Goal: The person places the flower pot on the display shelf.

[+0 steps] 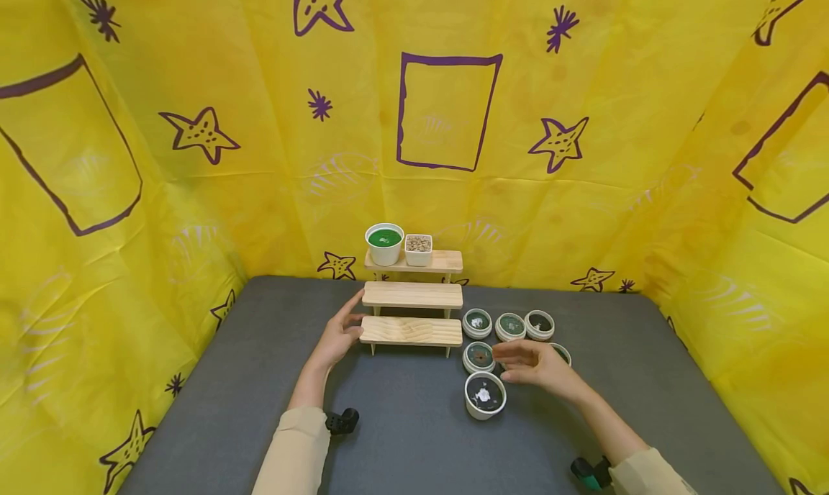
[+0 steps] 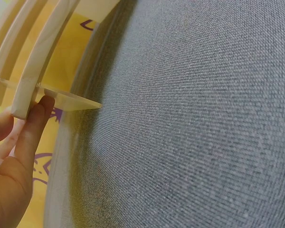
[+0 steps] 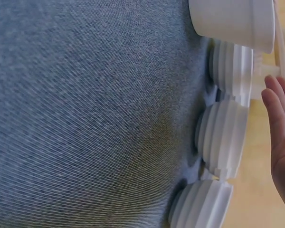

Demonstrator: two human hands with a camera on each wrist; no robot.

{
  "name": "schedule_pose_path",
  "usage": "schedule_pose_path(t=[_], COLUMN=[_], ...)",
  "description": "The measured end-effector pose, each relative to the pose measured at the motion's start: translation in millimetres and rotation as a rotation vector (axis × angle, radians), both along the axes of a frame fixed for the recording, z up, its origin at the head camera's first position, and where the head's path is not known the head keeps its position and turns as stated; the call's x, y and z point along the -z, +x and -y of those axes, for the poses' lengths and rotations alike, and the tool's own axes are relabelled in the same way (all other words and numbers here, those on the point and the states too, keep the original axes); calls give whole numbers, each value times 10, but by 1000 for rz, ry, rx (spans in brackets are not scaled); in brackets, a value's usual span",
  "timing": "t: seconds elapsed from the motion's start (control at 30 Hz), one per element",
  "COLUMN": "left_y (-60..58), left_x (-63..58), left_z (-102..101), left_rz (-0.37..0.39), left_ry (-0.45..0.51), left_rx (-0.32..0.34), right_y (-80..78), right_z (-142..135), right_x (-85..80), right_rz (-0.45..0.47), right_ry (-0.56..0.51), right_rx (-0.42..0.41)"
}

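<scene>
A three-tier wooden display stand (image 1: 411,329) stands towards the back of the table. My left hand (image 1: 338,340) is at its left side; in the left wrist view its fingers (image 2: 32,130) grip the end of the lowest plank (image 2: 42,52). A white cup with bright green contents (image 1: 385,239) and a small square pot of beige bits (image 1: 418,247) sit on the top tier. My right hand (image 1: 537,365) holds nothing, fingers extended, above several low white bowls (image 1: 478,324) with dark green contents, partly hiding some. Nearby is a taller white cup with dark contents (image 1: 484,396).
The grey table (image 1: 401,437) is enclosed by yellow cloth walls (image 1: 453,207) with purple drawings. The low bowls (image 3: 223,137) stand close together to the right of the stand. A black strap device sits on each wrist.
</scene>
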State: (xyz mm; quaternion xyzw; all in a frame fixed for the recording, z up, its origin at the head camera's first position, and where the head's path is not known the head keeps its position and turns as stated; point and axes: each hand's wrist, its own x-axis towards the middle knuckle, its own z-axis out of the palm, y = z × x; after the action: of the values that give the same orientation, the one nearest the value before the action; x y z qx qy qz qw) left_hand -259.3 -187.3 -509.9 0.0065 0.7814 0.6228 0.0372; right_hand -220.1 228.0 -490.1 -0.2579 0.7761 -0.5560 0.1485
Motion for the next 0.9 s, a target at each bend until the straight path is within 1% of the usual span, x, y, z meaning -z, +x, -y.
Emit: schedule_pose_path(t=[0.1, 0.2, 0.27, 0.37, 0.63, 0.9], left_y=[6, 10, 13, 15, 12, -3], left_x=[-4, -10, -11, -11, -7, 2], left_z=[1, -4, -3, -3, -2, -10], left_rz=[-2, -1, -3, 3, 10, 8], left_ry=[0, -4, -14, -18, -19, -7], left_rx=[4, -2, 0, -3, -2, 1], right_y=[21, 47, 68, 98, 133, 152], right_z=[-1, 5, 12, 26, 77, 95], right_x=[33, 70, 98, 140, 253, 316], right_rz=[6, 41, 64, 75, 60, 72], right_ry=[0, -23, -38, -50, -114, -137], right_rx=[-36, -75, -91, -108, -172, -192])
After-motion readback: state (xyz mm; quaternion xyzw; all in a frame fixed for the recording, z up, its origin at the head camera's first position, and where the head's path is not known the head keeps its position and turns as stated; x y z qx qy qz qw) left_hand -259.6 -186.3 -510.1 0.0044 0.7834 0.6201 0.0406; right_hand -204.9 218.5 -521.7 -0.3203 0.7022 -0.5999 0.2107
